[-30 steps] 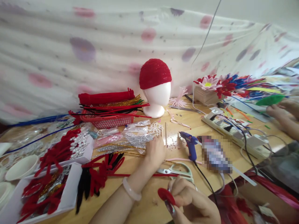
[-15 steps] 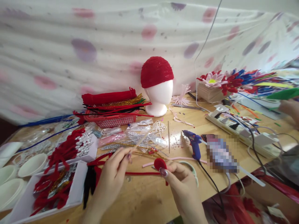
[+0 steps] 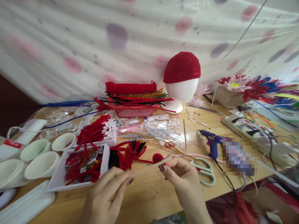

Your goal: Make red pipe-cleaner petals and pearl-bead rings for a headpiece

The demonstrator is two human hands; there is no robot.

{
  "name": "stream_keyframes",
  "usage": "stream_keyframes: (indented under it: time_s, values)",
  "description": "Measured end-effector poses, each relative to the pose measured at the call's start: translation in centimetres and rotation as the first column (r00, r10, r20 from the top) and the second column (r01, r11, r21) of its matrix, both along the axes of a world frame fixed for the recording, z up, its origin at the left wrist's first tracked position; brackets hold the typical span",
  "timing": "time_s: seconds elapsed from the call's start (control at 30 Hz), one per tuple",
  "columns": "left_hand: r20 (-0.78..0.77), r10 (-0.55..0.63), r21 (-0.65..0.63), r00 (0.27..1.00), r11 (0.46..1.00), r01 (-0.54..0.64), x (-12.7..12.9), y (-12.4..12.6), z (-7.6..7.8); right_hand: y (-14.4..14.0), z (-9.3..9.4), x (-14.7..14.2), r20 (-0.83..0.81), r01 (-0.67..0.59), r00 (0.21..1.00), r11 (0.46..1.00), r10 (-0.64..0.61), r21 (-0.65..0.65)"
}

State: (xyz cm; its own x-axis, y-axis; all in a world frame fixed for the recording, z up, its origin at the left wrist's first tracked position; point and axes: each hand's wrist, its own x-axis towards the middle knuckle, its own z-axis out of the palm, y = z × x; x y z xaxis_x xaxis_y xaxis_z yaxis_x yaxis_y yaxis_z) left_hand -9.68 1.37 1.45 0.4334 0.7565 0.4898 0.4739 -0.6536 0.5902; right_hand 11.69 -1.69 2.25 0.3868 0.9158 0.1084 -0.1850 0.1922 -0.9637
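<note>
My left hand (image 3: 107,194) pinches the near end of a thin translucent glue stick (image 3: 149,165) over the wooden table (image 3: 149,199). Its far end meets my right hand (image 3: 184,179), which holds a small red fuzzy disc (image 3: 157,157) between thumb and fingers. The stick lies slanted between both hands, just in front of a pile of red and black pipe-cleaner pieces (image 3: 128,152). Mint-handled scissors (image 3: 205,169) lie just right of my right hand, and a blue glue gun (image 3: 211,143) stands beyond them.
A white tray of red and gold trims (image 3: 79,165) and several white paper cups (image 3: 42,163) sit at the left. Behind are a red basket of pipe cleaners (image 3: 133,109), a foam head with a red cap (image 3: 182,77), craft flowers (image 3: 243,87) and a power strip (image 3: 254,130).
My left hand left the bags of trims and came back holding the glue stick. My right hand rose with the red disc to meet it. The view swung left.
</note>
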Motion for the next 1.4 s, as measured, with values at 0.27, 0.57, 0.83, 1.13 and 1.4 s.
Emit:
stream_keyframes:
  time_s: [0.27,0.57,0.83,1.13,1.4]
  values:
    - [0.069,0.072,-0.014,0.995,0.997,-0.071,-0.1,0.0,-0.2,0.5,1.0,-0.7,0.091,-0.010,0.996,1.000,0.009,0.012]
    - [0.028,0.113,0.029,0.993,0.993,-0.114,-0.4,0.3,0.2,0.3,1.0,-0.8,0.093,-0.004,0.996,1.000,0.002,0.028]
    - [0.064,0.139,0.062,0.988,0.988,-0.143,-0.1,-0.6,0.6,0.2,0.7,-0.6,0.074,-0.011,0.997,1.000,0.009,0.016]
    - [0.041,0.257,0.034,0.966,0.965,-0.258,-1.3,0.3,0.9,-0.1,1.4,0.1,0.593,-0.107,0.799,0.946,-0.102,0.307]
    - [-0.160,0.170,0.234,0.972,0.964,-0.130,-2.3,-0.7,2.4,-0.1,5.3,2.8,0.933,-0.441,0.253,0.828,-0.255,0.345]
